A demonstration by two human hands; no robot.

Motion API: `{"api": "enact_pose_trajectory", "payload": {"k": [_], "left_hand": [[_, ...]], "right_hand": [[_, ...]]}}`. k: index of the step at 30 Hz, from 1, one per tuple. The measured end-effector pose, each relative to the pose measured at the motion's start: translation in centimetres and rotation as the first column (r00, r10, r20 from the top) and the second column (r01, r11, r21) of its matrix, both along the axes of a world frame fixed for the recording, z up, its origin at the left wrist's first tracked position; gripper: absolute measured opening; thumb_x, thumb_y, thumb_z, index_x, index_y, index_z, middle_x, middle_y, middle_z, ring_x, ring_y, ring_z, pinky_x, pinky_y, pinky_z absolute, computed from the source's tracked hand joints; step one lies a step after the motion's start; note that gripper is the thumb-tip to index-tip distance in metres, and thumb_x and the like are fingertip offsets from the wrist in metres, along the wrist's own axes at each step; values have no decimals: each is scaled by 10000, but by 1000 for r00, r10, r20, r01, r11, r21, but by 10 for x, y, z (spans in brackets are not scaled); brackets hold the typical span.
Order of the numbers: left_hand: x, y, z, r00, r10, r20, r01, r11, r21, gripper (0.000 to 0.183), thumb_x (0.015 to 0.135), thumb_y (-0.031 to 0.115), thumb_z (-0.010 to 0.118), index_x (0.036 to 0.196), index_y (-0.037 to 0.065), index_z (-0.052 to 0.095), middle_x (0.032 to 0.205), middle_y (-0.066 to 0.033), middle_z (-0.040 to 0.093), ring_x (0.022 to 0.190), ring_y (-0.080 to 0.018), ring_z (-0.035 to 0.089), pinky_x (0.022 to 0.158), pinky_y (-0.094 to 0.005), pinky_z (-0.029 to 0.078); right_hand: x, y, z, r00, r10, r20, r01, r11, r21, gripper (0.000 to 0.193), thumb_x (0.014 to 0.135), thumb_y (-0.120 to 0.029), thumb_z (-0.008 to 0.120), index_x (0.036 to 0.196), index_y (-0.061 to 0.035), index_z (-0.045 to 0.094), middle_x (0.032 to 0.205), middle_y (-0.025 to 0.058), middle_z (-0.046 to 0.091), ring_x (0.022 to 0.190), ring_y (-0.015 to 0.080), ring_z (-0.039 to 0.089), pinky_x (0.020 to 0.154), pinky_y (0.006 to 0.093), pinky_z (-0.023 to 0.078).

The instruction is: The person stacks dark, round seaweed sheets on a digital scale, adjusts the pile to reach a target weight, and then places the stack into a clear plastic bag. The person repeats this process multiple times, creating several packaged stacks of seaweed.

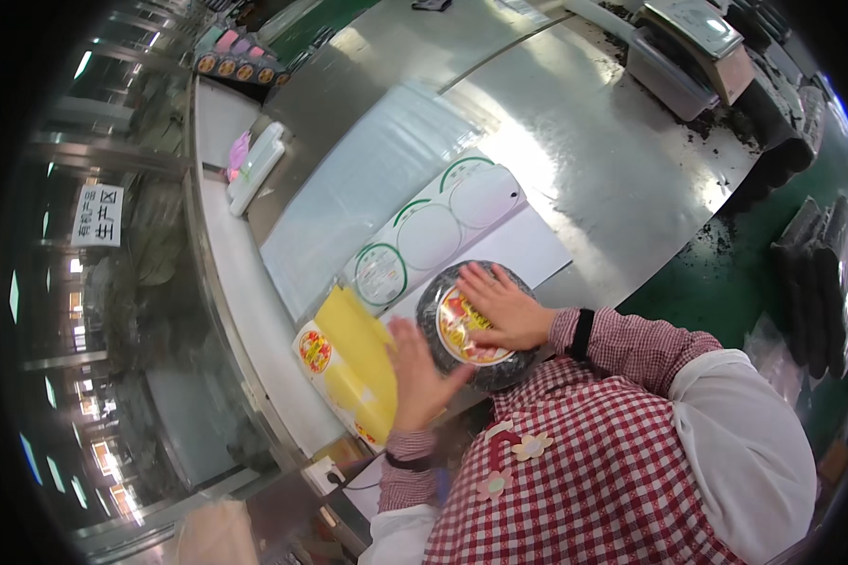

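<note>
Round dark pack [476, 330]: near centre of the steel table [612, 179] — red-and-yellow label up.
Right hand [504, 306]: flat, fingers spread, pressing the pack's top.
Left hand [419, 372]: open — against the pack's left edge, over yellow sheets [353, 348].

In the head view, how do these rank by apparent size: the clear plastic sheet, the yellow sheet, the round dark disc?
1. clear plastic sheet, clearly largest.
2. yellow sheet and round dark disc: they look alike, and both hands cover parts of them, so I do not rank them.
</note>
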State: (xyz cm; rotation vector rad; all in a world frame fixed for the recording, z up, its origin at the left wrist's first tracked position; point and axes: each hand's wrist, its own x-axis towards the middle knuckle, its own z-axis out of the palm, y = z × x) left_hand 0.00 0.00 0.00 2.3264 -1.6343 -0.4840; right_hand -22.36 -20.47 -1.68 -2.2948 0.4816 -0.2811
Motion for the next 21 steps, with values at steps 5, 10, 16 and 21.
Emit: {"api": "enact_pose_trajectory", "payload": {"k": [5,10,16,21], "left_hand": [[33,11,-95,275,563,-780,-548,758,354,1030,926,782,284,1571,2,89,1639,-167,123,1510,-261,122,1209,-398,140],[-75,-62,-199,-337,189,-922,-670,640,376,693,959,702,333,1346,167,543,1303,-82,617,1167,-320,566,998,-529,404],[-166,-124,-91,-522,20,-853,-695,570,439,567,991,566,391,1355,165,561,1337,-70,602,1161,-318,585,1035,-556,406],[-241,-163,-36,-534,-164,-830,-737,570,361,521,1019,444,364,1417,145,517,1476,-105,492,1331,-310,488,1085,-521,410]], "right_hand": [[-97,-82,-114,880,-452,-145,450,698,557,815,968,-612,450,1556,-89,237,1605,222,190,1505,291,164,1204,487,150],[-136,-95,-72,921,-311,-234,229,-51,972,757,995,-637,378,1551,-133,283,1580,77,315,1411,246,354,1151,415,310],[-162,-150,-130,960,-272,-69,-57,-429,902,685,1018,-607,289,1469,-119,454,1463,65,510,1342,240,465,1137,453,359],[-213,-192,-84,984,-165,-61,-3,-360,933,612,1054,-530,253,1505,-140,392,1487,47,480,1336,206,477,1133,420,383]]}}
